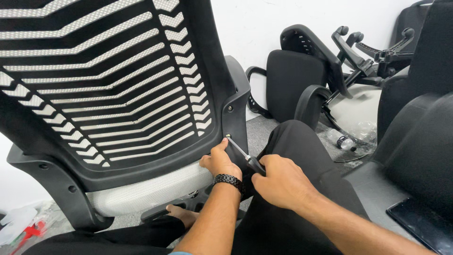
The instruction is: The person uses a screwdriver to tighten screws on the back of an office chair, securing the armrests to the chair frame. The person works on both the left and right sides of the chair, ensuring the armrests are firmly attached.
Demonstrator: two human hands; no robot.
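A black office chair back with white mesh slats fills the left of the view, tilted toward me. My right hand is closed around the dark handle of a screwdriver, whose metal tip sits on a screw in the chair's lower right frame. My left hand, with a black wristband, rests its thumb and fingers against the frame just below that screw, beside the shaft. Another screw shows higher on the same frame.
My knee in black trousers is raised behind my hands. An overturned black chair with wheeled base lies by the white wall. Another black chair part stands at right. Plastic wrapping lies on the grey floor.
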